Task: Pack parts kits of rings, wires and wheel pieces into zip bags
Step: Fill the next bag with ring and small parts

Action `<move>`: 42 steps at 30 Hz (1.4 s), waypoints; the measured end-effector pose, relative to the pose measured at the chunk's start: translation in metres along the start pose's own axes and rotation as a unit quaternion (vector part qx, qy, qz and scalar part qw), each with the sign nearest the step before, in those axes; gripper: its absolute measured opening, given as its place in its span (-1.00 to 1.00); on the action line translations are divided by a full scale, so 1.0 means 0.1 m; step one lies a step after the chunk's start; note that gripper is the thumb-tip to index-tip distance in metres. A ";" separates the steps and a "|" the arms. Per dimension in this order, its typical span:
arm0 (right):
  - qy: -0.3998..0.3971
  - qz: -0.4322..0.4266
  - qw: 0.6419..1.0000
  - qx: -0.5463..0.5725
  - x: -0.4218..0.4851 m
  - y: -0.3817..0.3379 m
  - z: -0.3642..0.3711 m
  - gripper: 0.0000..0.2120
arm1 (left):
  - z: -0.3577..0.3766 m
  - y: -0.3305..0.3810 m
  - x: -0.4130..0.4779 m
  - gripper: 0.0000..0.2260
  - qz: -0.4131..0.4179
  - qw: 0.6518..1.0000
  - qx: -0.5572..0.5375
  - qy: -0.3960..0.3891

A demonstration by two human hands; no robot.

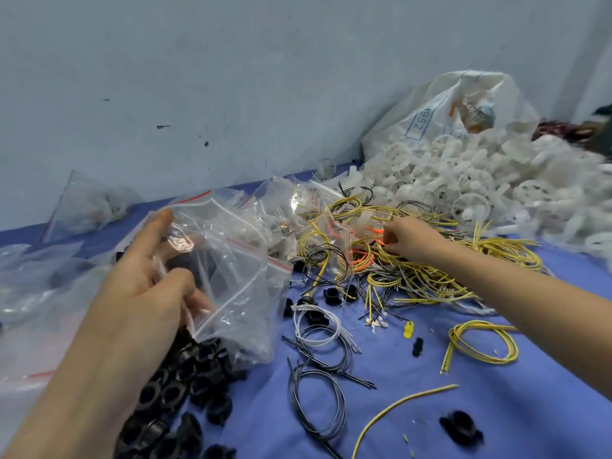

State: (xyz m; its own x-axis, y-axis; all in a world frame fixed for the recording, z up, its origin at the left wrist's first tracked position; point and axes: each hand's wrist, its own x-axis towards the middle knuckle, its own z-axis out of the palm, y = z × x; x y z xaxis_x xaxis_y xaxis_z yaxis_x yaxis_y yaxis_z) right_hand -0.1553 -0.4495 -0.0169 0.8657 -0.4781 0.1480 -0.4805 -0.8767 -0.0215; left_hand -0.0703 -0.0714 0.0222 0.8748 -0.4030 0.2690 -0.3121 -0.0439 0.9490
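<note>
Black rings [185,385] heap at the worktop's [463,392] near-left edge beneath the left hand [145,293], whose thumb and fingers pinch a clear zip bag [231,260]. Mid-worktop, the right hand [409,238] curls its fingertips into the wire tangle [430,276]. Knotted strands may drag extra wires along or snag.

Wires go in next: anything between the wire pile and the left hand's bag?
Nothing visible blocks the way. The right hand is in the wire pile; filled bags lie low between it and the zip bag.

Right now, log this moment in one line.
left hand: holds zip bag | right hand: grips wires | black rings: piled by bag
</note>
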 end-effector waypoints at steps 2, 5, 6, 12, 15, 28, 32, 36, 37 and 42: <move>-0.018 0.011 1.000 -0.019 0.02 -0.03 -0.03 -0.86 | 0.00 0.00 0.00 -0.38 0.003 1.000 -0.001 -0.020; -0.030 0.029 0.998 0.036 0.06 -0.06 -0.18 -0.86 | -0.05 -0.01 0.00 -0.35 0.014 1.000 0.000 -0.020; -0.031 0.042 0.994 0.093 0.07 -0.05 -0.26 -0.87 | -0.07 -0.01 0.01 -0.33 0.016 1.000 0.002 -0.016; 0.009 0.124 0.891 0.437 0.03 0.11 -0.68 -0.91 | -0.13 -0.10 0.09 -0.26 0.033 0.999 0.003 0.010; -0.029 0.171 0.840 0.514 -0.05 0.19 -0.70 -0.90 | -0.10 -0.11 0.09 -0.30 0.040 0.999 0.007 0.008; 0.026 -0.071 0.997 0.014 -0.57 0.20 0.02 -0.65 | -0.06 -0.17 0.13 -0.44 0.093 0.994 0.007 -0.062; 0.000 -0.038 0.998 -0.041 -0.61 0.25 0.10 -0.53 | -0.10 -0.27 0.19 -0.43 0.096 0.993 0.000 -0.074; -0.041 0.004 0.997 0.071 -0.60 0.31 -0.06 -0.56 | -0.09 -0.33 0.22 -0.47 0.106 0.992 0.011 -0.064; -0.065 0.032 0.989 0.130 -0.59 0.36 -0.16 -0.57 | -0.09 -0.34 0.22 -0.47 0.107 0.992 0.010 -0.062; -0.145 0.167 0.905 0.364 -0.58 0.62 -0.69 -0.58 | -0.08 -0.42 0.23 -0.42 0.113 0.992 0.012 -0.054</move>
State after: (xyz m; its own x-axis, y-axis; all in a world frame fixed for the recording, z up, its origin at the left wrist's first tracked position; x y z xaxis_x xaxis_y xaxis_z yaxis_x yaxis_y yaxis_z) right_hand -0.2451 -0.4722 0.0414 0.7409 -0.6232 -0.2504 -0.5932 -0.4324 -0.6791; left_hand -0.0339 -0.0710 -0.0103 0.7367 -0.5007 0.4545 -0.5059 0.0378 0.8617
